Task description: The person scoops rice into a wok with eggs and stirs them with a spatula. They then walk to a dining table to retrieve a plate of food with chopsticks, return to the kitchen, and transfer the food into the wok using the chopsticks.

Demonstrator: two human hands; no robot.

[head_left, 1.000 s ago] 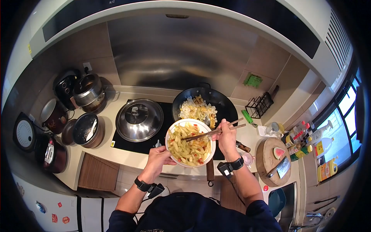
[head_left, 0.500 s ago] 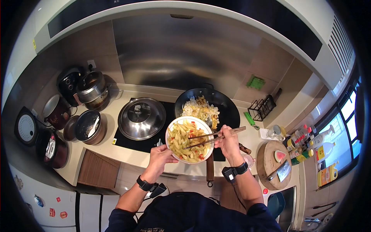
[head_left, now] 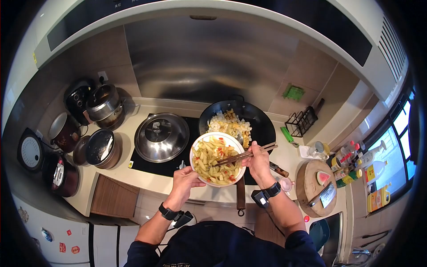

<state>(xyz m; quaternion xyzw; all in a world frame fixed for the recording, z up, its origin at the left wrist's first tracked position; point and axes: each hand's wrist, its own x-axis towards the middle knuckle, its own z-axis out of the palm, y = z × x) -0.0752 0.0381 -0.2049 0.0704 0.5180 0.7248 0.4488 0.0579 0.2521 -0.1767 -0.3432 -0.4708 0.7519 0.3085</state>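
Note:
My left hand (head_left: 186,179) grips the lower left rim of a white bowl (head_left: 191,165), which is full of pale green-yellow vegetable pieces (head_left: 209,155) with red bits. Brown chopsticks (head_left: 240,156) are held in my right hand (head_left: 258,161), their tips down among the vegetables. Behind the bowl and partly covered by it, a black wok (head_left: 263,127) on the stove holds white rice with yellow egg (head_left: 229,125). The wok's wooden handle (head_left: 240,193) points toward me beneath the bowl. Left of the wok stands a domed steel lid (head_left: 161,138).
Pots and a rice cooker (head_left: 66,175) stand at the left. On the right, a round chopping board (head_left: 307,189) carries a cleaver (head_left: 327,196) and a watermelon piece (head_left: 323,178), beside several bottles (head_left: 349,178). A sink (head_left: 331,227) lies at lower right.
The chopsticks were spread apart in the vegetables half a second ago and are now close together. My right hand has shifted slightly left.

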